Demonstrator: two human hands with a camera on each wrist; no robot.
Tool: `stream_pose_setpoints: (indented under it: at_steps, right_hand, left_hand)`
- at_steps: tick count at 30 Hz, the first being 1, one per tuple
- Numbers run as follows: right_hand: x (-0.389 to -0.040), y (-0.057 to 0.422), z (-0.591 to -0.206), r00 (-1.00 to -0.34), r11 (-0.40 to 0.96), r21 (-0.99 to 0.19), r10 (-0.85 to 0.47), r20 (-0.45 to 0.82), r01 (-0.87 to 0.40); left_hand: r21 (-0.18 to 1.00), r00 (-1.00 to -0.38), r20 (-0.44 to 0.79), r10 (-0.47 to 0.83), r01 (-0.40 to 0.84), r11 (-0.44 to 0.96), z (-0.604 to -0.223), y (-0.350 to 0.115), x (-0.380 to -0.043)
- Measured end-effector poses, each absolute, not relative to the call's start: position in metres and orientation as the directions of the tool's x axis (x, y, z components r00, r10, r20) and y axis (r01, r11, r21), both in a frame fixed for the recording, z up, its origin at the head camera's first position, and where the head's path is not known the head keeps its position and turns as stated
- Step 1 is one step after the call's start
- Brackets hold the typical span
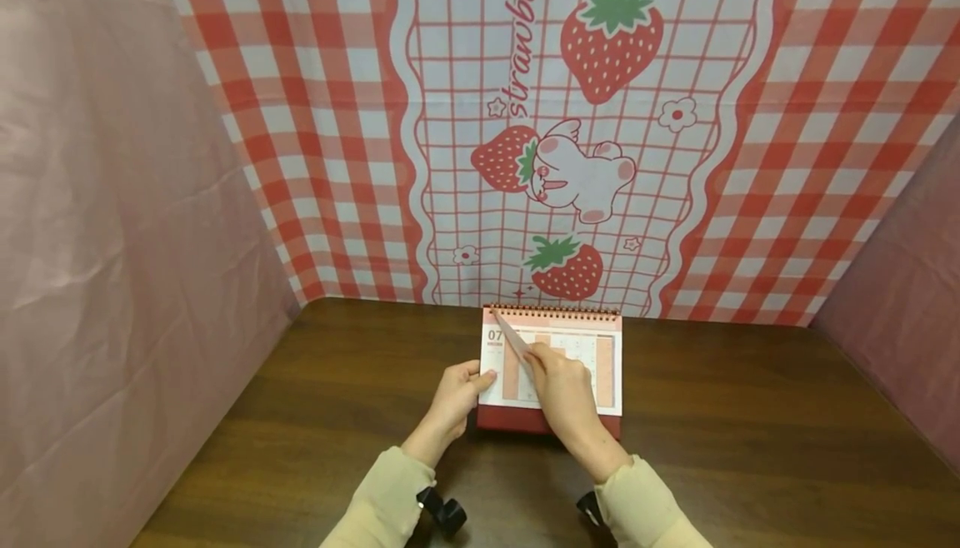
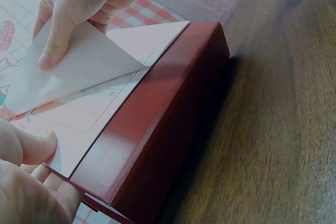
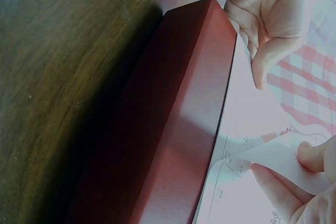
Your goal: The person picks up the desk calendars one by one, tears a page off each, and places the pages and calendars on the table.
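Observation:
A spiral-bound desk calendar (image 1: 491, 394) with a dark red stand stands tilted on the table, its page marked "07". My left hand (image 1: 456, 394) grips its left edge, with the thumb (image 2: 39, 148) on the front page and fingers behind. In front of the calendar, my right hand (image 1: 566, 386) pinches a loose calendar page (image 2: 79, 64) between thumb and fingers. That page is peeled up and folded over toward the upper left, and a printed date grid shows beneath it. The red stand (image 3: 178, 124) rests on the wood.
The brown wooden table (image 1: 337, 415) runs back to a red-checked strawberry cloth (image 1: 352, 115) hanging right behind the calendar. Pale pink fabric (image 1: 112, 198) hangs at the left, and more pink fabric (image 1: 900, 281) at the right. A black strap (image 1: 442, 512) is on the left wrist.

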State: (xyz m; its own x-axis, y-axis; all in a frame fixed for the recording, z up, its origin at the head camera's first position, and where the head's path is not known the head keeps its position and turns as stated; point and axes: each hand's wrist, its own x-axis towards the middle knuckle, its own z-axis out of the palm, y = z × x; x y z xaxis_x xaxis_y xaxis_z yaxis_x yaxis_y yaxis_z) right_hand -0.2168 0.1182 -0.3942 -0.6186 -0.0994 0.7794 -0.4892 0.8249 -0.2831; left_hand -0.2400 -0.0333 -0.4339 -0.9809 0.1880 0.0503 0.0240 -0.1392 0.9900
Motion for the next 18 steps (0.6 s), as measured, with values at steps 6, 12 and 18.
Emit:
stream_pose_setpoints:
  at_steps: [6, 12, 18]
  right_hand:
    - [-0.218, 0.119, -0.398, -0.586, 0.825, -0.259, -0.105, 0.804, -0.503]
    - [-0.218, 0.120, -0.401, -0.571, 0.824, -0.254, -0.100, 0.815, -0.507]
    - [-0.218, 0.121, -0.402, -0.565, 0.818, -0.260, -0.094, 0.820, -0.513]
  left_hand:
    - [0.990, -0.980, 0.056, 0.189, 0.030, -0.136, -0.420, -0.033, -0.229]
    - [0.990, -0.982, 0.041, 0.185, 0.015, -0.141, -0.437, -0.032, -0.242]
    - [0.990, -0.982, 0.044, 0.182, 0.018, -0.141, -0.438, -0.032, -0.241]
